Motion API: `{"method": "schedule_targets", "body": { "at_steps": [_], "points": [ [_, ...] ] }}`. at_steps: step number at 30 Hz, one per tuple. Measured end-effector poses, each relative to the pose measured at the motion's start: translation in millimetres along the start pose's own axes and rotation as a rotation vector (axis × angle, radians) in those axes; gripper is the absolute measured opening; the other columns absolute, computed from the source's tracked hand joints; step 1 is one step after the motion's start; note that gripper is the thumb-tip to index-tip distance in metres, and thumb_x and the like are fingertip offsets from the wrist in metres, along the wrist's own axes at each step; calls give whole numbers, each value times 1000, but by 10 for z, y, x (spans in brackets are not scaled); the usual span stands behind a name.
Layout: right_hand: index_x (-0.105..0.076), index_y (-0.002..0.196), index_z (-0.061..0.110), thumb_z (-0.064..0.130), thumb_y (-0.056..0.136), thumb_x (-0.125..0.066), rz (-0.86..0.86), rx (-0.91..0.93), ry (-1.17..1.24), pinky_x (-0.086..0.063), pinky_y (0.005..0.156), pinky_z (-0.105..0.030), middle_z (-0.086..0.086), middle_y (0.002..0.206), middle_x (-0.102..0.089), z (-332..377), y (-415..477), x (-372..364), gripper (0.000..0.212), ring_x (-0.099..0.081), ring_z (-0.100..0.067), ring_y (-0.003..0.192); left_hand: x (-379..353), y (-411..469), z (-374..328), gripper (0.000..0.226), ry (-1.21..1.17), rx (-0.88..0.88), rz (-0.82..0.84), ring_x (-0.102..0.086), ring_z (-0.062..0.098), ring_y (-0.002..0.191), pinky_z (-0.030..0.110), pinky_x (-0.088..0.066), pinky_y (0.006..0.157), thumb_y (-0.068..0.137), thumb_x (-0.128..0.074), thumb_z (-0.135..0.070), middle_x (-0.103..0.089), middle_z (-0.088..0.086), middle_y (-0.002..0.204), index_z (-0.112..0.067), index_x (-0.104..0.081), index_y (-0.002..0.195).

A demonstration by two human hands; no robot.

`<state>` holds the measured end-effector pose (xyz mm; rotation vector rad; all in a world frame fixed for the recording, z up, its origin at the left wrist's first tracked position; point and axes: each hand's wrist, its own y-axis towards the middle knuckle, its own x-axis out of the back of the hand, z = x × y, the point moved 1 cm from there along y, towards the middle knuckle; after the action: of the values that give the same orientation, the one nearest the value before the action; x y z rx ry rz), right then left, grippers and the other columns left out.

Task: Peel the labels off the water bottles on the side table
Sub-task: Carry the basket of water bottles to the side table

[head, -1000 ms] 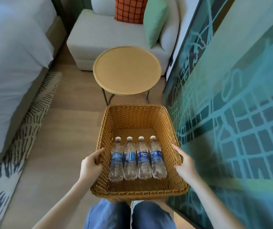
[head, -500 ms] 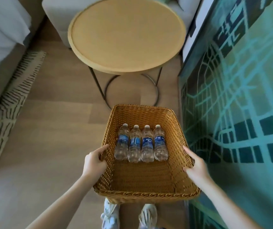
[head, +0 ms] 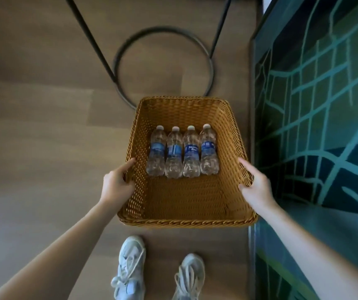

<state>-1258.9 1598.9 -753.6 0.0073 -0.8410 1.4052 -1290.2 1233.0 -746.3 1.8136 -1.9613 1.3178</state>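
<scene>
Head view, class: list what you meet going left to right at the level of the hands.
Left hand gripping the basket rim → four water bottles → right hand gripping the opposite rim → teal patterned panel.

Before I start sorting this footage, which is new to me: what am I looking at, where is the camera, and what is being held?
There is no machine here. The one picture comes from a camera worn on a person's head, looking down, so you see their own arms. The left hand and the right hand each grip a side wall of a wicker basket. Four water bottles lie side by side inside it, caps away from the person, blue labels on. Below are the person's pale shoes on a wood floor; above, a table's black metal base.
</scene>
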Motion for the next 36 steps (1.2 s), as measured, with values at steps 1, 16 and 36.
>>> {"method": "schedule_targets", "body": {
  "at_steps": [1,16,36],
  "points": [
    [-47,145,33,-20,85,-57,2,0,20,-43,111,-40,7,152,-43,-39,-22,-33,81,-45,-20,139,-48,-15,65,69,1,-1,-1,-64,17,113,14,-42,92,82,-58,7,-64,8,132,-23,-51,144],
    [-39,149,29,-19,81,-65,37,-31,-181,-52,92,-25,-7,148,-50,-650,-255,-477,87,-66,-25,109,-541,-128,773,80,31,14,45,-66,21,110,20,-42,93,85,-63,1,-67,1,128,-41,-37,148],
    [-46,144,18,10,89,-70,-124,-78,-248,-34,103,-27,-11,146,-48,-270,-558,-563,61,-47,-27,135,-402,-376,563,62,163,-18,77,-52,32,123,38,-45,100,91,-63,-15,-46,13,138,-16,-41,149]
  ]
}}
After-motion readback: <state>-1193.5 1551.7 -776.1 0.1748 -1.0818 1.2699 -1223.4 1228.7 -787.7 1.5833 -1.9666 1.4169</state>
